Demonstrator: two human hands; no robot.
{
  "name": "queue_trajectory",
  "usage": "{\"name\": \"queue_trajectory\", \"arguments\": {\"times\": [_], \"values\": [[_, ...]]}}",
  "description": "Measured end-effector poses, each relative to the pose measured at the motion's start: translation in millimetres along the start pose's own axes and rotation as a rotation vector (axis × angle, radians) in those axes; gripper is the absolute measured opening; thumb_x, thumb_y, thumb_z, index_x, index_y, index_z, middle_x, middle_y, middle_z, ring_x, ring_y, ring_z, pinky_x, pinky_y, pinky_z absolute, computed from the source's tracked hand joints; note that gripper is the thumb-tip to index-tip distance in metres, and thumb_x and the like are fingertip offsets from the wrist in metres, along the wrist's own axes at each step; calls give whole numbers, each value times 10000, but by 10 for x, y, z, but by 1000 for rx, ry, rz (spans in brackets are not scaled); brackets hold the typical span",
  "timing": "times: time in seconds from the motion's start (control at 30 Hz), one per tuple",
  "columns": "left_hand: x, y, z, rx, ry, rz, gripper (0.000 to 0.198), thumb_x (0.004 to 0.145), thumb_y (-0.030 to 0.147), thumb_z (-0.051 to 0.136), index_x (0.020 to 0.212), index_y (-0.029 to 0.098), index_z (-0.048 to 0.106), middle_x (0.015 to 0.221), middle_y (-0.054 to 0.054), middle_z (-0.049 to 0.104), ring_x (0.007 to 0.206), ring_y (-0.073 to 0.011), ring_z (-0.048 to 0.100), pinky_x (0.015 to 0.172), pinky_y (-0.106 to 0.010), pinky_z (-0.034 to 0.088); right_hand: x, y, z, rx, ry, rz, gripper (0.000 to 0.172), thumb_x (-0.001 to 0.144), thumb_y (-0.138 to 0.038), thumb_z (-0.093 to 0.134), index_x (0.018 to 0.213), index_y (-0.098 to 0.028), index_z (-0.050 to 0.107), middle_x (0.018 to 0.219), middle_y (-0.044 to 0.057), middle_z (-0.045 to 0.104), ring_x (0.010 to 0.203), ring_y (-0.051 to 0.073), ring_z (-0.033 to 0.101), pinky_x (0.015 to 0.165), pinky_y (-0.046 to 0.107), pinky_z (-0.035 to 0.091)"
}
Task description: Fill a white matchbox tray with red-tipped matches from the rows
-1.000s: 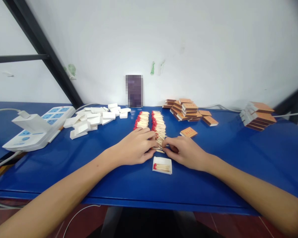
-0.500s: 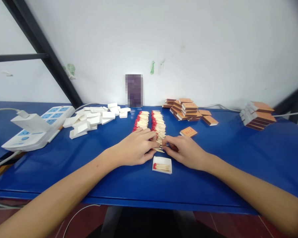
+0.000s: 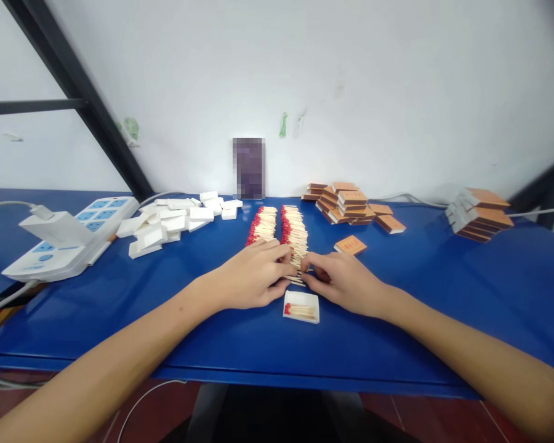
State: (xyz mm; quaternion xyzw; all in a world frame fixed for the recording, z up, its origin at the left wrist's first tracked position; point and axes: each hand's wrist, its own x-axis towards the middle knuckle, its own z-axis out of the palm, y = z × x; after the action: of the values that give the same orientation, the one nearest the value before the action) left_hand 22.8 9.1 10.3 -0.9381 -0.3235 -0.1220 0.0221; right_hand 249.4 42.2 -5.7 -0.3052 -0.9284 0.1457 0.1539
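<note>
Two rows of red-headed matches lie on the blue table, a left row and a right row. My left hand is curled at the near end of the right row, its fingertips closed on the head side of some matches. Facing it, my right hand has thumb and forefinger closed at the stick ends of the same matches. My fingers hide part of these matches. Just in front of both hands sits an open white matchbox tray, with several matches lying along its near side.
White matchbox trays are heaped at the left beside a power strip with a charger. Orange matchbox sleeves are piled behind my right hand, with one sleeve lying closer. Stacked matchboxes stand far right. A pixelated dark rectangle leans against the wall.
Hardly anything differs. The fingers of my right hand have shifted very slightly at the match ends, while my left hand and the tray stay in place.
</note>
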Motion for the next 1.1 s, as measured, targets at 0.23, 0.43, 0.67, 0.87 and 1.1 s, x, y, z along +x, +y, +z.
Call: {"name": "queue_trajectory", "arguments": {"times": [0.23, 0.43, 0.67, 0.87, 1.1], "values": [[-12, -14, 8, 45, 0, 16, 218, 988, 211, 455, 1021, 176, 668, 1004, -76, 563, 859, -202, 531, 767, -334, 431, 1, 2, -1, -6, 0, -3, 72, 931, -208, 515, 926, -197, 586, 579, -62, 497, 520, 104, 447, 567, 249, 255], [-13, -43, 31, 54, 6, 10, 225, 983, 150, 435, 1033, 171, 653, 999, -76, 572, 860, -198, 536, 746, -319, 426, 3, 10, 8, -4, -2, -16, 76, 932, -209, 505, 930, -200, 580, 589, -57, 500, 528, 109, 452, 572, 251, 255], [0, -30, 22, 57, -9, 6, 238, 971, 130, 436, 1058, 171, 654, 1020, -81, 576, 859, -204, 533, 756, -329, 433, -3, 11, 6, -3, -1, -18, 76, 939, -231, 510, 923, -201, 578, 580, -55, 499, 527, 111, 449, 577, 248, 258], [-2, -13, -19, 14, -40, -2, 247, 933, 122, 464, 1055, 172, 672, 997, -80, 564, 888, -217, 534, 822, -355, 446, 5, 1, 0, 2, 7, -17, 85, 945, -211, 489, 928, -195, 570, 586, -55, 507, 520, 107, 445, 565, 244, 256], [-5, -11, -17, -105, -37, -6, 264, 929, 121, 466, 1046, 188, 693, 969, -58, 575, 887, -202, 546, 835, -339, 450, -5, 22, 15, -13, 4, -27, 98, 936, -212, 502, 959, -199, 596, 598, -44, 532, 527, 114, 460, 568, 245, 257]]}}
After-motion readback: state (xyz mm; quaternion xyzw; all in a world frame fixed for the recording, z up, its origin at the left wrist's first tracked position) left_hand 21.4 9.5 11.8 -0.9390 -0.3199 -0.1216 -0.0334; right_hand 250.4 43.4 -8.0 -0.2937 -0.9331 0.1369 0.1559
